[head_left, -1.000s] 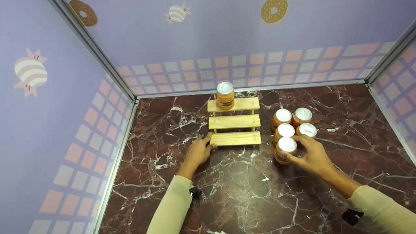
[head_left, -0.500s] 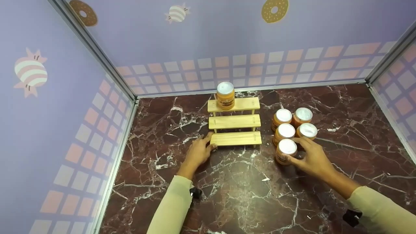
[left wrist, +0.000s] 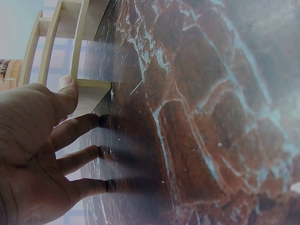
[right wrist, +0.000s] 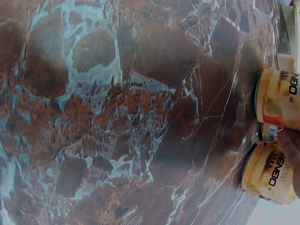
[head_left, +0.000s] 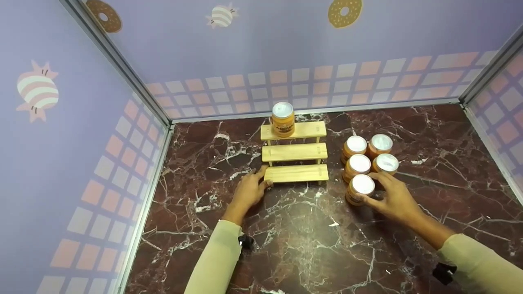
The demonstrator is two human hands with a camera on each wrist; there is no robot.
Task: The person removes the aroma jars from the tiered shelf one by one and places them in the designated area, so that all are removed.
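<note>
My left hand [head_left: 248,188] is at the front left corner of a three-step wooden rack [head_left: 296,174]. In the left wrist view its thumb [left wrist: 68,89] touches the lowest step, while the other fingers, spread and fairly straight, reach down to the tabletop. One orange jar with a white lid [head_left: 283,119] stands on the top step, at its left. On the right, my right hand [head_left: 394,200] pinches the nearest jar [head_left: 354,197] of a cluster between thumb and fingers. That jar looks slightly tilted; in the right wrist view its labelled side [right wrist: 276,101] shows. Whether its base is lifted, I cannot tell.
Several similar jars, among them a middle one [head_left: 360,163] and a back right one [head_left: 381,143], stand close behind the held jar. Dark red marbled tabletop [head_left: 302,245] lies in front. Patterned panels [head_left: 261,49] wall in the back and sides.
The held jar's lid has shifted slightly right and the jar now leans a little. My left hand, the rack and the other jars stay where they were.
</note>
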